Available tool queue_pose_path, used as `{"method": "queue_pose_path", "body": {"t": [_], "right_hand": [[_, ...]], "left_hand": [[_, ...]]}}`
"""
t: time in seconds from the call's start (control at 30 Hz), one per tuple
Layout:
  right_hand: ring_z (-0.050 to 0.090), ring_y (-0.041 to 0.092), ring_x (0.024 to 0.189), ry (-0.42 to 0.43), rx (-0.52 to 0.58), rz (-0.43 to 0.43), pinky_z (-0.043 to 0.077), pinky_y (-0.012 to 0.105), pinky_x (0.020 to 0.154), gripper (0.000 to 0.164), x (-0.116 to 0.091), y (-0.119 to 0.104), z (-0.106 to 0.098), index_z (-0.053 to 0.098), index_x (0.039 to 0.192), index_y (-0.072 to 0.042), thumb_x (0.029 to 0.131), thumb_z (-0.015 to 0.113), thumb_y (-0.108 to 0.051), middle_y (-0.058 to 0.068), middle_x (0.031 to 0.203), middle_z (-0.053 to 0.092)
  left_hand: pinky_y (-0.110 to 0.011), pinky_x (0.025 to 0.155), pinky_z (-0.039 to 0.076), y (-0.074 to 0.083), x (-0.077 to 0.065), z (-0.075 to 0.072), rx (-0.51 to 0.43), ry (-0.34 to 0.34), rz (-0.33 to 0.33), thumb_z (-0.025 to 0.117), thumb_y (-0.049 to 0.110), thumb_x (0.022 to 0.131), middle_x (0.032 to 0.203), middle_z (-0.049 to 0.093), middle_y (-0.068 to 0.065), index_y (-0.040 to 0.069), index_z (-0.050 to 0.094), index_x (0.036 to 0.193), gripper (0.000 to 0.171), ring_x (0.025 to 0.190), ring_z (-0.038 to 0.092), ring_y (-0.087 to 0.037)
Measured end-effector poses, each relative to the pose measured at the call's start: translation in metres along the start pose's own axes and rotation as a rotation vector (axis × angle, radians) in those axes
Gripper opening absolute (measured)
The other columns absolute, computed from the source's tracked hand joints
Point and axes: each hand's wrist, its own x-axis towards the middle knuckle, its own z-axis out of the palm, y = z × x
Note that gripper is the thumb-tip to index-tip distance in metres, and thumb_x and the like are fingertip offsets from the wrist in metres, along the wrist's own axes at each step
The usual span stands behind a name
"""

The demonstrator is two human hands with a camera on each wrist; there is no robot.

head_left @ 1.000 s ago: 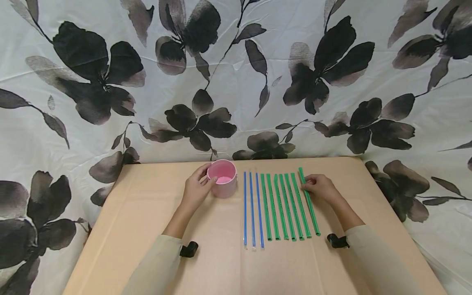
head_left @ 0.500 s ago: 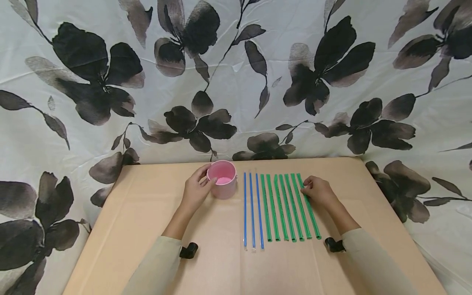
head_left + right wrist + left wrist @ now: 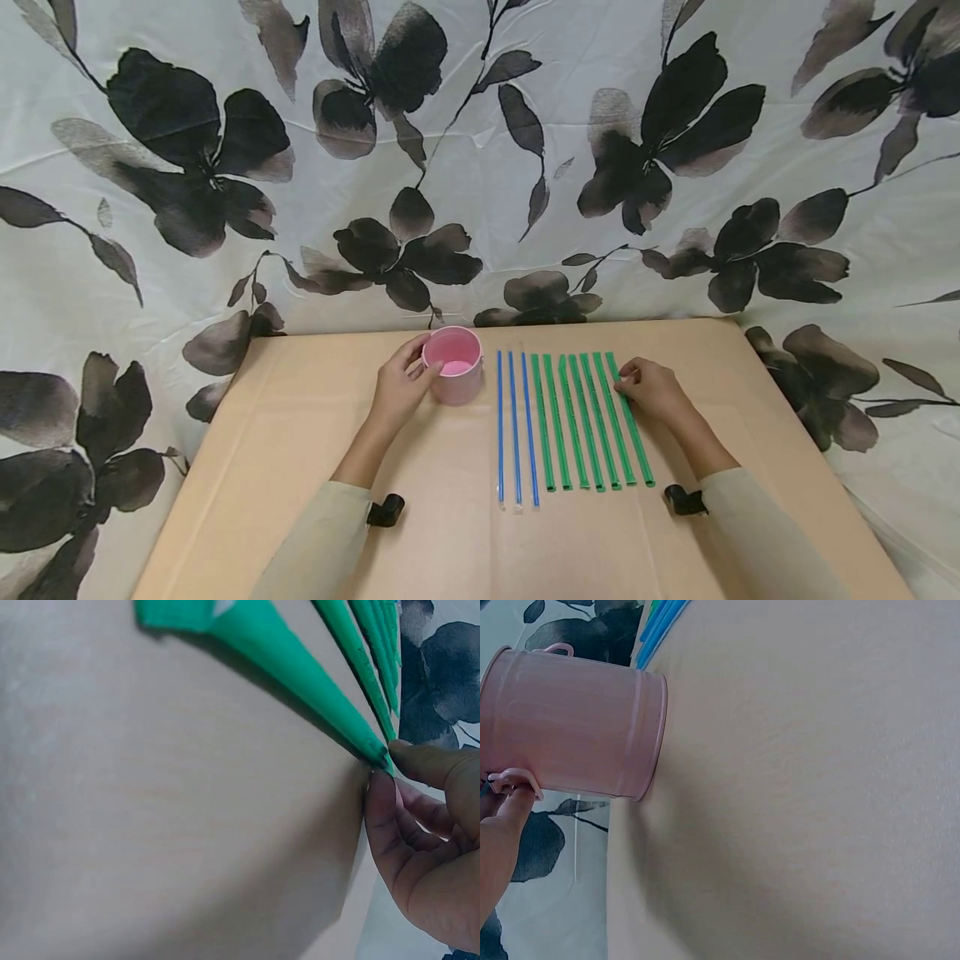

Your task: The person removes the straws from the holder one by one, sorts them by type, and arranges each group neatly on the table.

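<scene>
A small pink pail [image 3: 459, 389] with loop ears stands near the back edge of the table. My left hand [image 3: 396, 387] holds it from the left, thumb at its rim; in the left wrist view the fingers [image 3: 511, 808] are at the ear on its side. To the right, several green straws [image 3: 584, 433] lie side by side, pointing away from me. At the rightmost one, my right hand [image 3: 654, 390] pinches the upper part between thumb and forefinger. This green straw [image 3: 300, 679] shows a flat, wrapper-like near end in the right wrist view.
Three thin blue straws [image 3: 517, 433], seemingly in clear sleeves, lie between the pail and the green ones. The pale wooden-coloured table [image 3: 442, 542] ends just behind the pail, where a white cloth with dark flowers [image 3: 480, 167] hangs.
The right hand has brought the rightmost green straw down and left into line beside the other green ones, closing the gap at its top. The left hand and the pail stay put.
</scene>
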Motion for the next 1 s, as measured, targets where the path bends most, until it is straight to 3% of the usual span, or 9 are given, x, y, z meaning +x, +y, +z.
{"method": "queue_pose_path", "body": {"t": [0.3, 0.53, 0.67, 0.87, 1.0], "right_hand": [[0.067, 0.021, 0.076, 0.032, 0.076, -0.024, 0.055, 0.028, 0.063, 0.034, -0.008, -0.004, -0.024, 0.062, 0.124, 0.004, 0.102, 0.066, -0.021, 0.016, 0.099, 0.069], [0.067, 0.036, 0.106, 0.057, 0.061, -0.054, 0.060, 0.042, 0.080, 0.036, -0.013, -0.010, -0.032, 0.063, 0.128, 0.000, 0.103, 0.065, -0.027, 0.017, 0.112, 0.068], [0.066, 0.041, 0.113, 0.076, 0.083, -0.082, 0.061, 0.052, 0.088, 0.033, -0.013, -0.012, -0.030, 0.063, 0.128, -0.002, 0.105, 0.062, -0.026, 0.018, 0.116, 0.069], [0.070, 0.035, 0.105, 0.158, 0.082, -0.146, 0.059, 0.036, 0.077, 0.028, -0.011, -0.014, -0.032, 0.067, 0.123, -0.004, 0.105, 0.061, -0.024, 0.014, 0.108, 0.072], [0.072, 0.034, 0.104, 0.213, 0.069, -0.192, 0.061, 0.039, 0.079, 0.027, -0.008, -0.020, -0.036, 0.068, 0.122, -0.006, 0.105, 0.061, -0.025, 0.013, 0.107, 0.075]], "left_hand": [[-0.041, 0.114, 0.050, 0.001, 0.004, 0.002, 0.011, -0.006, -0.004, 0.074, 0.007, 0.095, 0.148, 0.056, -0.019, 0.003, 0.054, 0.147, 0.056, 0.138, 0.054, -0.039], [-0.042, 0.115, 0.049, 0.002, 0.003, 0.000, 0.006, -0.017, 0.005, 0.075, 0.012, 0.095, 0.149, 0.055, -0.021, 0.002, 0.055, 0.147, 0.056, 0.139, 0.053, -0.040], [-0.040, 0.115, 0.050, 0.001, 0.001, -0.003, 0.016, -0.004, 0.000, 0.075, 0.011, 0.095, 0.149, 0.056, -0.020, 0.003, 0.055, 0.146, 0.055, 0.139, 0.054, -0.038], [-0.040, 0.112, 0.052, -0.003, -0.001, -0.004, 0.074, 0.007, 0.027, 0.074, 0.009, 0.096, 0.148, 0.057, -0.019, 0.002, 0.054, 0.147, 0.055, 0.137, 0.056, -0.035], [-0.040, 0.112, 0.052, -0.003, -0.002, -0.004, 0.086, 0.004, 0.043, 0.072, 0.009, 0.097, 0.149, 0.056, -0.019, 0.001, 0.054, 0.147, 0.054, 0.139, 0.054, -0.037]]}}
